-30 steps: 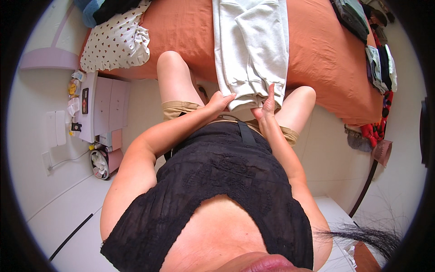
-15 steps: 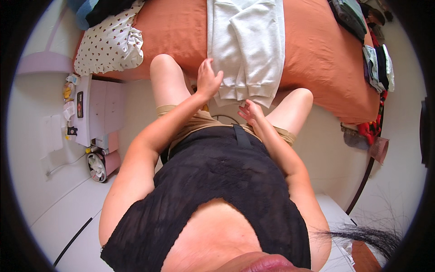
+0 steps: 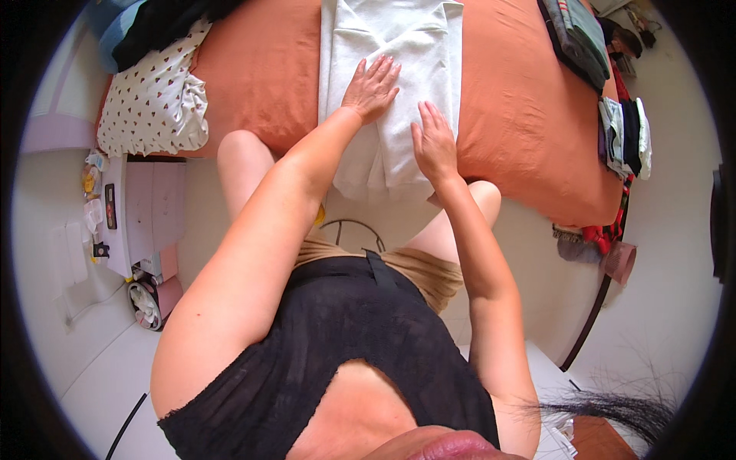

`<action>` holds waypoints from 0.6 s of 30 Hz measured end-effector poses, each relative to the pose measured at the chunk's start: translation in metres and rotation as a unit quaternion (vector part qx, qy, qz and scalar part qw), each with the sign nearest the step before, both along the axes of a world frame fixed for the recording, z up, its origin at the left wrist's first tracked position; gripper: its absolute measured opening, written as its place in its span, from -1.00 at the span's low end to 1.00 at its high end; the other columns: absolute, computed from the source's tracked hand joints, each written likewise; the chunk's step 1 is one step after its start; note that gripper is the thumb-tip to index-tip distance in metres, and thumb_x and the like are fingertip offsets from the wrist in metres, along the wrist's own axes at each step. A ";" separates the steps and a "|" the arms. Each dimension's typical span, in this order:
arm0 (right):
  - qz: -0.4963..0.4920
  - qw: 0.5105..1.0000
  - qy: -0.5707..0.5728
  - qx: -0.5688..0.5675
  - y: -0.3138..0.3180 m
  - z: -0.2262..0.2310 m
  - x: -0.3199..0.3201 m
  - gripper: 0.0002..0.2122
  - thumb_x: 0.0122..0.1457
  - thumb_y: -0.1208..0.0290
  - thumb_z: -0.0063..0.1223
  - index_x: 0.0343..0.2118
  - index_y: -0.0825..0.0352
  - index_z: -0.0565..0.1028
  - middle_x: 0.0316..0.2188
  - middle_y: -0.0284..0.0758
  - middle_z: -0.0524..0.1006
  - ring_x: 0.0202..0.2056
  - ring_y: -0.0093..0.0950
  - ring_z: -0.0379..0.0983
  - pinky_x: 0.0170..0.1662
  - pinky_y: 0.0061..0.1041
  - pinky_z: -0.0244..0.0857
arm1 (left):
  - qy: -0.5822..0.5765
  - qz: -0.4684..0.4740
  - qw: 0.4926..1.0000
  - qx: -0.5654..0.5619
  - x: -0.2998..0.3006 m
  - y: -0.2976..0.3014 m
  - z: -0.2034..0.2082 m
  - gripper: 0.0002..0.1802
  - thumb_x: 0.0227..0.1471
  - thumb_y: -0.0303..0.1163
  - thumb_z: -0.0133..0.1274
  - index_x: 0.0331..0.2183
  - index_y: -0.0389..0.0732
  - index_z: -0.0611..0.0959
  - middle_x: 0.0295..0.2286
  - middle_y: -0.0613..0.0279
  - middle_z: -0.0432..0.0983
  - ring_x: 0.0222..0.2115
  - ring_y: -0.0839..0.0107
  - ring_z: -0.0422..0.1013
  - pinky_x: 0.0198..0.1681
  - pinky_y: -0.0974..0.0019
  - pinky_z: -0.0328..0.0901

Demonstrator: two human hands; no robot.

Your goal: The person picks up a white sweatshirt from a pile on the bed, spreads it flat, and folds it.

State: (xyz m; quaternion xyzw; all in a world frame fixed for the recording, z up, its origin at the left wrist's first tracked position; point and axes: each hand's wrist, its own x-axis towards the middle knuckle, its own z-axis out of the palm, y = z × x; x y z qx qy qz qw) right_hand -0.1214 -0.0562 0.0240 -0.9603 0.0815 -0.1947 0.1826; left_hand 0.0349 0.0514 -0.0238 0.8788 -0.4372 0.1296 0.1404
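Observation:
A pale grey-white sweatshirt [image 3: 418, 65] lies folded lengthwise on the orange bedsheet [image 3: 514, 107]. Its sleeves cross over the body, and the lower end hangs over the bed's near edge. My left hand [image 3: 371, 90] rests flat on the garment with its fingers spread. To the right, my right hand [image 3: 435, 146] is at the garment's right side, fingers stretched out and pointing away from me. Neither hand grips the cloth.
A white pillow with small heart shapes [image 3: 153, 100] and dark clothes [image 3: 165, 34] lie at the left. Folded clothes [image 3: 575, 46] are stacked at the far right, with more [image 3: 625, 134] by the bed's edge. A lilac drawer unit [image 3: 157, 199] stands left.
Both hands have moved forward onto the sweatshirt from its near end. My left hand has flattened on the cloth. The whole view has shifted, and my upper body leans differently.

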 end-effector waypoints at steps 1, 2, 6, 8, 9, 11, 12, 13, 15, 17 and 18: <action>-0.002 1.000 0.001 -0.002 -0.008 -0.010 0.016 -0.61 0.13 0.30 -0.12 0.02 0.31 0.31 0.02 -0.14 0.32 0.04 -0.25 0.25 0.09 -0.31 0.11 | 0.007 -0.012 1.000 -0.010 0.000 -0.003 -0.004 -0.45 0.10 -0.12 -0.26 0.11 -0.08 0.23 0.13 0.17 0.07 0.18 0.31 -0.06 0.20 0.05 -0.23; -0.011 0.999 0.020 -0.044 -0.016 -0.027 0.030 -0.58 0.12 0.27 -0.11 0.04 0.30 0.29 0.05 -0.17 0.28 0.09 -0.28 0.18 0.14 -0.28 0.01 | 0.013 -0.024 0.999 -0.018 0.000 -0.006 -0.007 -0.45 0.10 -0.13 -0.25 0.11 -0.07 0.23 0.13 0.18 0.07 0.18 0.32 -0.07 0.20 0.05 -0.23; -0.061 0.994 0.033 -0.087 -0.025 -0.062 0.059 -0.48 0.09 0.16 -0.10 0.09 0.31 0.22 0.11 -0.23 0.21 0.16 -0.35 0.06 0.21 -0.23 -0.16 | 0.051 -0.017 0.997 -0.051 -0.006 0.002 -0.012 -0.47 0.06 -0.20 -0.22 0.10 -0.02 0.25 0.13 0.23 0.06 0.18 0.36 -0.06 0.22 0.10 -0.26; -0.070 0.993 0.034 -0.086 -0.038 -0.074 0.071 -0.44 0.07 0.12 -0.11 0.11 0.30 0.19 0.13 -0.24 0.19 0.16 -0.36 0.06 0.22 -0.23 -0.19 | 0.068 -0.017 0.996 -0.059 -0.009 0.001 -0.013 -0.45 0.03 -0.23 -0.18 0.10 -0.01 0.26 0.13 0.25 0.08 0.17 0.38 -0.05 0.23 0.12 -0.26; -0.078 0.993 0.027 -0.087 -0.046 -0.077 0.076 -0.43 0.07 0.11 -0.12 0.12 0.29 0.19 0.14 -0.25 0.18 0.17 -0.36 0.05 0.22 -0.23 -0.19 | 0.075 -0.017 0.996 -0.055 -0.011 -0.001 -0.015 -0.45 0.02 -0.24 -0.17 0.10 0.00 0.26 0.12 0.26 0.08 0.17 0.38 -0.05 0.23 0.12 -0.26; -0.088 0.991 0.035 -0.098 -0.061 -0.076 0.091 -0.43 0.08 0.10 -0.17 0.14 0.28 0.16 0.16 -0.28 0.15 0.18 -0.38 0.03 0.23 -0.25 -0.21 | 0.087 -0.019 0.994 -0.056 -0.011 -0.001 -0.015 -0.43 -0.01 -0.27 -0.14 0.10 0.02 0.27 0.12 0.27 0.10 0.17 0.39 -0.03 0.23 0.12 -0.25; -0.087 0.991 0.037 -0.095 -0.066 -0.073 0.100 -0.43 0.08 0.10 -0.17 0.14 0.28 0.16 0.16 -0.28 0.15 0.18 -0.38 0.03 0.23 -0.25 -0.21 | 0.089 -0.018 0.995 -0.052 -0.010 0.001 -0.013 -0.43 -0.01 -0.27 -0.14 0.10 0.02 0.27 0.12 0.27 0.10 0.17 0.39 -0.03 0.23 0.12 -0.25; -0.089 0.991 0.046 -0.087 -0.071 -0.072 0.109 -0.43 0.09 0.10 -0.20 0.15 0.28 0.13 0.17 -0.29 0.13 0.19 -0.38 0.01 0.23 -0.26 -0.22 | 0.094 -0.016 0.995 -0.042 -0.010 0.002 -0.011 -0.43 -0.03 -0.25 -0.13 0.09 0.02 0.28 0.11 0.27 0.10 0.16 0.39 -0.02 0.23 0.11 -0.25; -0.088 0.992 0.053 -0.070 -0.081 -0.071 0.123 -0.42 0.12 0.10 -0.29 0.18 0.27 0.07 0.21 -0.30 0.06 0.21 -0.39 -0.05 0.25 -0.29 -0.29 | 0.109 -0.015 0.993 -0.037 -0.010 0.002 -0.009 -0.41 -0.07 -0.25 -0.10 0.08 0.02 0.30 0.11 0.27 0.11 0.16 0.39 0.00 0.22 0.11 -0.24; -0.102 0.991 0.056 -0.071 -0.094 -0.073 0.141 -0.42 0.12 0.10 -0.30 0.19 0.26 0.05 0.21 -0.31 0.05 0.22 -0.40 -0.07 0.26 -0.29 -0.30 | 0.119 -0.020 0.992 -0.044 -0.007 0.000 -0.006 -0.41 -0.07 -0.28 -0.11 0.08 0.02 0.30 0.11 0.27 0.11 0.16 0.38 -0.01 0.23 0.12 -0.24; -0.115 0.989 0.055 -0.073 -0.100 -0.074 0.149 -0.42 0.13 0.09 -0.31 0.19 0.26 0.04 0.21 -0.32 0.04 0.23 -0.41 -0.09 0.26 -0.30 -0.32 | 0.127 -0.023 0.990 -0.052 -0.006 0.000 -0.005 -0.40 -0.08 -0.31 -0.12 0.08 0.02 0.30 0.11 0.27 0.11 0.16 0.37 -0.01 0.23 0.12 -0.25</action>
